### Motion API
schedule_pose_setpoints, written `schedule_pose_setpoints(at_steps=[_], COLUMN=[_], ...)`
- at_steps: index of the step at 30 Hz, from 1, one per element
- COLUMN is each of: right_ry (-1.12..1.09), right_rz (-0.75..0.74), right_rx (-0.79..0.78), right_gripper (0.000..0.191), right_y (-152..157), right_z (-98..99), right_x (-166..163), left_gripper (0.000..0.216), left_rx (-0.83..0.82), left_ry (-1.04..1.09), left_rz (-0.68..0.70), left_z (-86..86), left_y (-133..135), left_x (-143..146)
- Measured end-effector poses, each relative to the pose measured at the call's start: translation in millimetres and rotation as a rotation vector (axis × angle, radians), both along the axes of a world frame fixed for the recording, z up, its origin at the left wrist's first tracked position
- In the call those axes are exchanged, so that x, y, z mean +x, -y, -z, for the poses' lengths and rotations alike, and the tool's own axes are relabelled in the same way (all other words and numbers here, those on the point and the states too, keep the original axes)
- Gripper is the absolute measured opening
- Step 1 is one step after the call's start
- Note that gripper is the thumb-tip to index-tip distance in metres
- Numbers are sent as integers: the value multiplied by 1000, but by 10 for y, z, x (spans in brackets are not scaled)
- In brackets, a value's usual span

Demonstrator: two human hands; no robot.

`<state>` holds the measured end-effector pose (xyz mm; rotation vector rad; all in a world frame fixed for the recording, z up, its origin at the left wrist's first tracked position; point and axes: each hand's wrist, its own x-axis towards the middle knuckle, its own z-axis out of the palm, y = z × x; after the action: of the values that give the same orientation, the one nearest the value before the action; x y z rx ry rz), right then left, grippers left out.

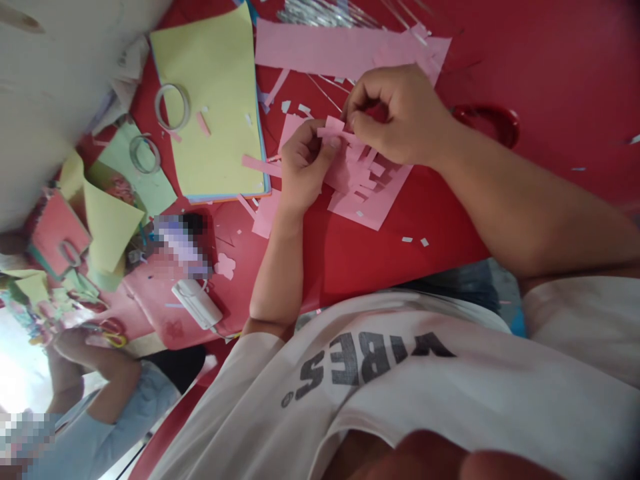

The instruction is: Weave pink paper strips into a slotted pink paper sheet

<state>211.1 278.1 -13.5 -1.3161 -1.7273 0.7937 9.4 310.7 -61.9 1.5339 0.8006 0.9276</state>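
Note:
My left hand [304, 163] and my right hand [395, 113] meet over a red table [550, 60]. Both pinch a narrow pink paper strip [334, 129] between thumb and fingers. Under them lies a pink sheet [367, 193] cut into several strips, some curled upward. My left forearm rests on the table, the elbow near the table's near edge. My right forearm crosses in from the right.
A stack of yellow paper [215, 107] lies to the left with a tape roll [173, 107] on it. A second tape roll [145, 153] sits on green paper. Pink offcuts [345, 50] lie beyond. A white stapler [197, 303] and another person's hands [85, 347] are lower left.

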Motion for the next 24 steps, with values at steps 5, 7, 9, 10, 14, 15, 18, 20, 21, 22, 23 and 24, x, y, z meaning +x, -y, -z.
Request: schedule_pose_setpoints(at_steps=[5,7,9,10,14,15,18,20,21,22,23,24], right_ry=[99,92,65,52,28,23,10,6,8,7,-3,-21], right_rz=[-50,-73,-86,-91,-88,-84,-86,-87,-82,-78,-76,-72], right_rx=[72,76,74,67,29,27,27,33,32,29,19,3], right_gripper=[11,10,9,9,9,9,11,11,10,9,8,10], right_y=[0,0,4,6,11,9,-2,-9,-10,-9,-6,-2], right_z=[37,38,37,37,40,44,66,79,80,76,68,55], right_x=[-19,-27,-32,-34,-37,-37,-42,-49,-52,-56,-59,-61], left_gripper=[43,41,39,38,32,32,35,36,36,36,36,36], left_rx=[23,56,78,82,77,77,56,30,19,11,3,-3], left_ry=[-23,-56,-91,-106,-118,-113,-127,-147,-150,-148,-142,-134], left_rz=[-67,-108,-127,-125,-74,-63,-50,-56,-66,-73,-83,-94], left_z=[-30,-46,-57,-61,-55,-48,-22,-8,-5,-4,-4,-4], left_y=[-5,-3,2,5,13,12,4,2,2,4,6,8], left_x=[29,39,46,47,38,35,26,24,24,25,26,27])
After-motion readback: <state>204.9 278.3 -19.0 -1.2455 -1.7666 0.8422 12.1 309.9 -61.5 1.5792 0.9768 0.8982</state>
